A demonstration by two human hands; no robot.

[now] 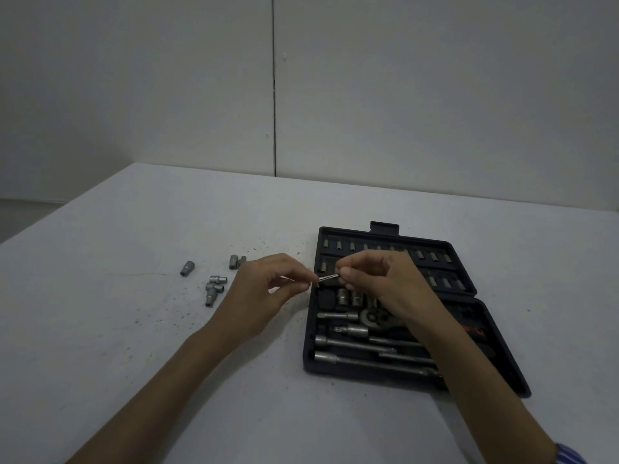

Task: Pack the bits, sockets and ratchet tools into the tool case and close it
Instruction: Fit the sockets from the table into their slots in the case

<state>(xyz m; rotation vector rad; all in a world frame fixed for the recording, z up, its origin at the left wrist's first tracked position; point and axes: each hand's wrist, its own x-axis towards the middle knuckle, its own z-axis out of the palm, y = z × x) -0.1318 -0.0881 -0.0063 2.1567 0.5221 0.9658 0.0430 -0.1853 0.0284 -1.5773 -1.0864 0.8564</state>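
A short, slim metal bit, smooth and cylindrical, is held level between two bare hands just above the left edge of the open tool case. The right hand pinches one end in a fingertip grip, its other fingers curled; the left hand pinches the other end between thumb and forefinger. The tool case is black moulded plastic, lying flat on a pale, speckled surface. Its far half holds rows of small silvery bits and sockets standing in slots; the exact count is too dim to tell. Its near half holds a round-headed ratchet, partly hidden by the right wrist, and several long steel extension bars lying side by side. Left of the case, beyond the left hand, six loose sockets lie scattered on the surface: stubby grey metal cylinders, some on their sides. A striped sleeve shows at the right arm.
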